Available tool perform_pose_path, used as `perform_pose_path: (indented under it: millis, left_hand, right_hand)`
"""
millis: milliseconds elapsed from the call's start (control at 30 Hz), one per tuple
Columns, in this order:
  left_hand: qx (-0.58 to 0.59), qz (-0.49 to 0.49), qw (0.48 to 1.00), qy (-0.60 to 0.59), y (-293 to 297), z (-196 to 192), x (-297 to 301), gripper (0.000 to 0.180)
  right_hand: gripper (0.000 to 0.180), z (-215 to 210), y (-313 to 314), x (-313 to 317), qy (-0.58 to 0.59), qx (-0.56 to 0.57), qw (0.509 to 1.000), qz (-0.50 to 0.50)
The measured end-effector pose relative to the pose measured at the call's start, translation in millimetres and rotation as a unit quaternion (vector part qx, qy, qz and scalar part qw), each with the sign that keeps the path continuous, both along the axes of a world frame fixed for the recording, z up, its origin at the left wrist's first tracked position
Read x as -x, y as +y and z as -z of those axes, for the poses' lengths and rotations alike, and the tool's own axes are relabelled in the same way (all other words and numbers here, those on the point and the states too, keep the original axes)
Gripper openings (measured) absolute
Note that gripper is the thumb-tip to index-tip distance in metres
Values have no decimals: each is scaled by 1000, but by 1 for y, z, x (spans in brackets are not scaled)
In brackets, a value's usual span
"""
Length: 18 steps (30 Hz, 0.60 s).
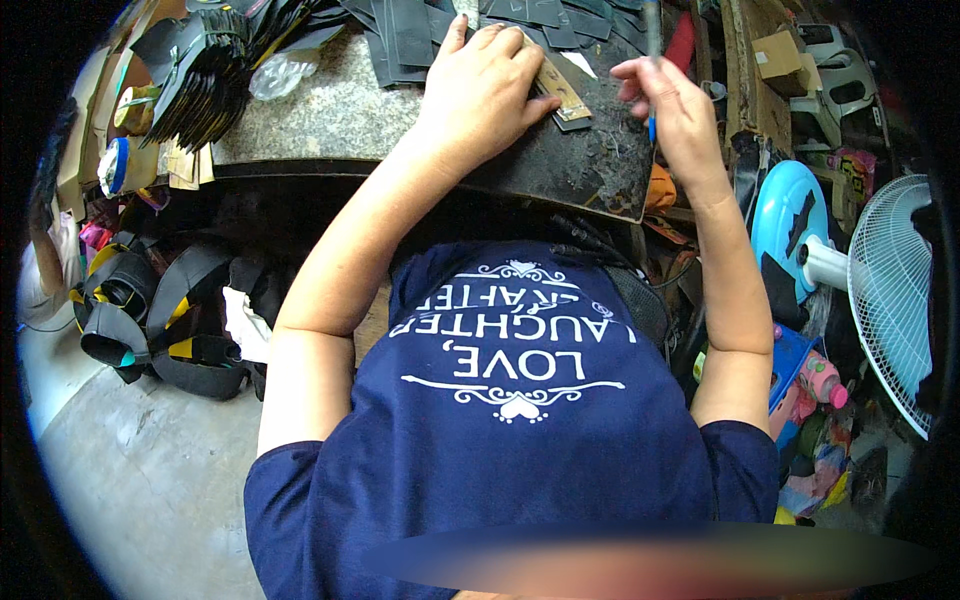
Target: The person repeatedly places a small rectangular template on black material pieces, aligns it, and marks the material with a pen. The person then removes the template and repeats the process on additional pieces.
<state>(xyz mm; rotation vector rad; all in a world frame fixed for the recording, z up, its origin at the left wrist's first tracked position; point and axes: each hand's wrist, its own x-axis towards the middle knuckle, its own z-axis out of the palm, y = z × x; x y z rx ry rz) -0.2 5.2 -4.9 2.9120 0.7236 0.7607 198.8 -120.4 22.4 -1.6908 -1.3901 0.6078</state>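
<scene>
My left hand point(485, 85) lies palm down on the worktable point(330, 125), fingers slightly spread. Its thumb and index finger press on a narrow tan strip point(563, 92) with dark spots along it. Beneath the strip, the edge of a black flat piece point(574, 125) shows. To the right, my right hand point(675, 105) is raised near the table's edge, its fingers closed round a slim pen point(653, 30). The pen's blue end point(652, 130) sticks out below the fingers. Several black flat cut pieces point(405, 40) lie beyond my left hand.
A stack of black pieces point(205, 90) and a clear plastic bag point(285, 72) sit at the table's left. Black and yellow curved pieces point(190, 320) rest below on the floor. On the right stand a white fan point(895, 290), a blue round object point(785, 225) and a cardboard box point(782, 62).
</scene>
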Motion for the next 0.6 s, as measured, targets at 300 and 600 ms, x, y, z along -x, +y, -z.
perform_pose_path:
  millis: [300,600]
  left_hand:
    - [81,27,996,25,-1,-16,3,50]
    - [88,39,995,35,-3,-20,6,58]
  right_hand:
    - [18,31,4,14,273,-91,958,-3]
    - [15,39,0,12,258,-88,962,6]
